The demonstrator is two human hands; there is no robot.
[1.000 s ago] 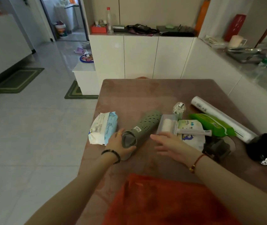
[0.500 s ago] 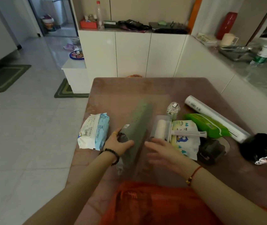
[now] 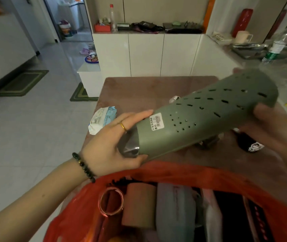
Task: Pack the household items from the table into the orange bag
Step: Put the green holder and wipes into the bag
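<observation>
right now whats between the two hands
The green perforated holder spans the gap in the head view, left hand at its near end, right hand at the far.

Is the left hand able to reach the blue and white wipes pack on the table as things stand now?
Probably not at once. The wipes pack lies just beyond the left hand with nothing between, but that hand is gripping the near end of the green perforated tube, which it would have to release first.

Dim indoor light — glossy floor (image 3: pixel 34 137) glare, blurred right hand (image 3: pixel 275 126), wide-angle edges.
</observation>
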